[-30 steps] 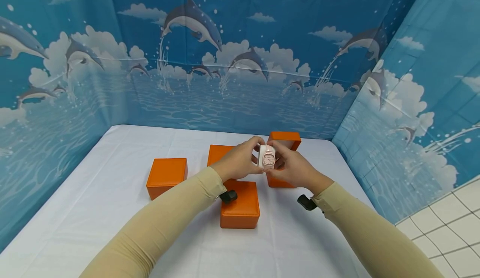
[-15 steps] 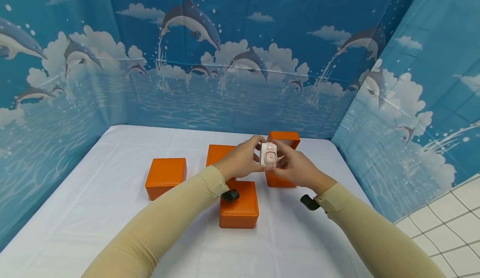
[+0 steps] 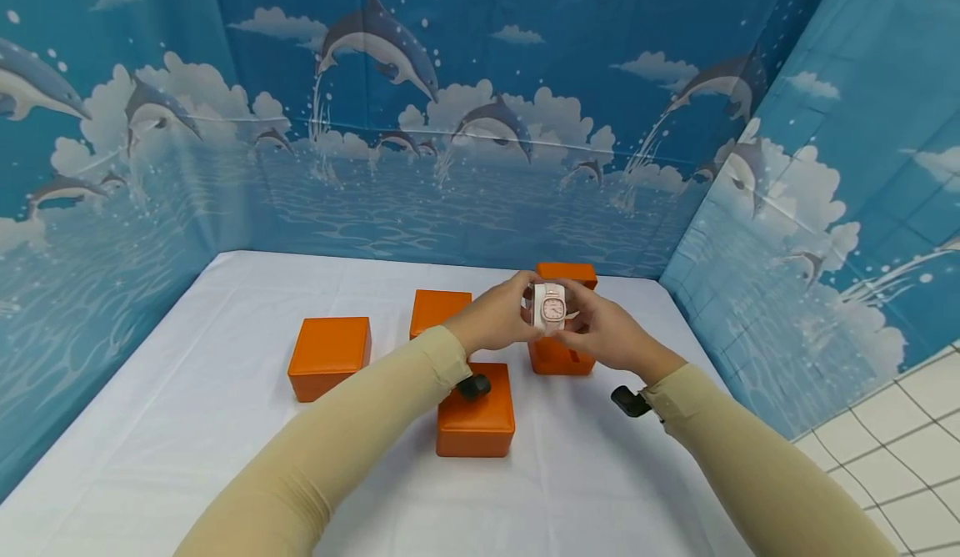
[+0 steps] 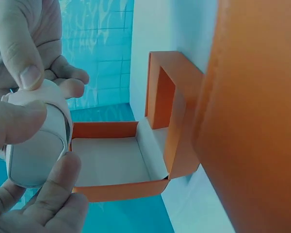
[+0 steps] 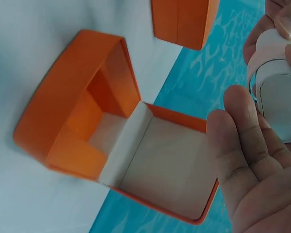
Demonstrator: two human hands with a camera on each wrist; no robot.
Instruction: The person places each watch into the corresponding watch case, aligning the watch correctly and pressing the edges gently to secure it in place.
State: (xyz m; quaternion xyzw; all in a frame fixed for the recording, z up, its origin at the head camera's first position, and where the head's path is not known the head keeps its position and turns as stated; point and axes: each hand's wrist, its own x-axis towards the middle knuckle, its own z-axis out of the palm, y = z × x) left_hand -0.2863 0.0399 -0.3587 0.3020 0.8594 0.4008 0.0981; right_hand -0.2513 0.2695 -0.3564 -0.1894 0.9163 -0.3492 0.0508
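A pink wristwatch (image 3: 554, 308) with a squarish dial is wrapped round a white cushion (image 3: 538, 307). My left hand (image 3: 497, 315) grips the cushion from the left, thumb below and fingers above. From the other side my right hand (image 3: 611, 328) pinches the watch and cushion between thumb and fingers. Both hands hold them up over an orange box (image 3: 562, 360) with its lid (image 5: 165, 160) raised. Inside, the lid is pale, and the box's open cavity (image 5: 102, 104) shows in the right wrist view. In the left wrist view the cushion's smooth pale end (image 4: 34, 150) faces the camera.
Three closed orange boxes stand on the white-covered table (image 3: 187, 424): a left box (image 3: 330, 348), a front box (image 3: 476, 424) under my left wrist, and a back box (image 3: 438, 308) partly behind my left hand. A blue dolphin curtain (image 3: 450, 207) encloses the back and sides.
Both hands have shifted slightly right with the watch and cushion, which now cover more of the open box's raised lid. The boxes stay where they were.
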